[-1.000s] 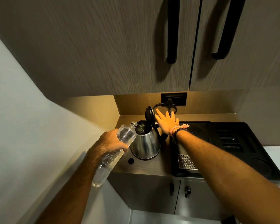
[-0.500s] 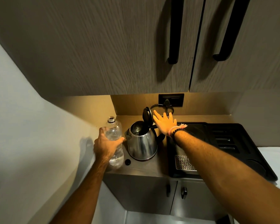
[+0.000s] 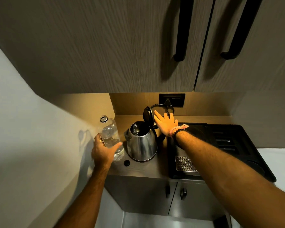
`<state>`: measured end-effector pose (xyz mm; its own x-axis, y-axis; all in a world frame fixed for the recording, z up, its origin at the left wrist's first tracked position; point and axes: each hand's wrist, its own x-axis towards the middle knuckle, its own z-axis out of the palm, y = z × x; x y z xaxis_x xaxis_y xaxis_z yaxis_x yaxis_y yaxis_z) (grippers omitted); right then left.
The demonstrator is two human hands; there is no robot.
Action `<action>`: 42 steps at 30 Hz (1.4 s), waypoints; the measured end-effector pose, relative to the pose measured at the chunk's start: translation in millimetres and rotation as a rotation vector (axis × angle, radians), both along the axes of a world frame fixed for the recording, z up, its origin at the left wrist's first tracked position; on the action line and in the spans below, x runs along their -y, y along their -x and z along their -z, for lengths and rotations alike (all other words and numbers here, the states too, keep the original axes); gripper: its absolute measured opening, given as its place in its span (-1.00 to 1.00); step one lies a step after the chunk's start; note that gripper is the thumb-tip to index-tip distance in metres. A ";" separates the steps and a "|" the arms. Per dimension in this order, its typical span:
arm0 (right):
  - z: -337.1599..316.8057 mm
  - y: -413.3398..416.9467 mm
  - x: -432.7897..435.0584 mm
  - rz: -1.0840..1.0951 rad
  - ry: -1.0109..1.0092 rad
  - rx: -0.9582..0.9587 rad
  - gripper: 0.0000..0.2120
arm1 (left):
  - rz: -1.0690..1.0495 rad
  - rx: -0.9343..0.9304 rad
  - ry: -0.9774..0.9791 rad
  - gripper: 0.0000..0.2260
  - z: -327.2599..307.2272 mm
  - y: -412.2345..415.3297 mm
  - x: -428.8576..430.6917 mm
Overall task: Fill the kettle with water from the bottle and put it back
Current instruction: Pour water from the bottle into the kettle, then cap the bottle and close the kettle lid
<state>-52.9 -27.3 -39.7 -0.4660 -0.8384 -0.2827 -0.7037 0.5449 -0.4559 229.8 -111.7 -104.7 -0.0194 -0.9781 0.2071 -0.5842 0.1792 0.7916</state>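
A steel kettle [image 3: 142, 145] stands on the counter with its black lid [image 3: 147, 115] flipped up and its mouth uncovered. Left of it a clear plastic bottle [image 3: 109, 132] stands upright without a cap, partly filled with water. My left hand [image 3: 104, 151] is wrapped around the bottle's lower half. My right hand [image 3: 166, 123] hovers flat with fingers spread just right of the raised lid, above the kettle's black handle; whether it touches the lid I cannot tell.
A small black cap [image 3: 126, 162] lies on the counter [image 3: 143, 169] in front of the bottle. A black tray with a metal grille [image 3: 185, 163] fills the counter's right side. A wall socket [image 3: 172, 99] with a plugged cord sits behind. Cupboard doors hang overhead.
My left hand swung the bottle from tilted at the kettle's mouth back to upright and set it down left of the kettle. The right hand stayed by the lid.
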 end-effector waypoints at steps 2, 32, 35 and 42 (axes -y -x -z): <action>0.7 -0.1 0.6 -0.008 0.003 0.003 -0.24 | -0.028 -0.044 -0.048 -0.18 20.5 -7.9 -14.9; -2.6 -1.7 -0.8 0.023 0.002 0.037 -0.13 | -0.011 -0.036 0.530 -0.70 -114.7 16.6 -9.5; 1.9 -1.4 -3.6 0.027 0.000 0.047 -0.10 | -0.024 -0.021 0.401 -0.71 -117.2 15.9 1.7; -1.7 -0.6 -1.1 0.025 0.012 0.040 -0.10 | -0.024 -0.110 0.306 -0.75 -115.5 14.0 6.6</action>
<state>-52.4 -26.2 -38.0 -0.4759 -0.8299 -0.2911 -0.6710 0.5566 -0.4899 215.8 -118.2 10.8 0.0418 -0.8703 0.4908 -0.5055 0.4053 0.7617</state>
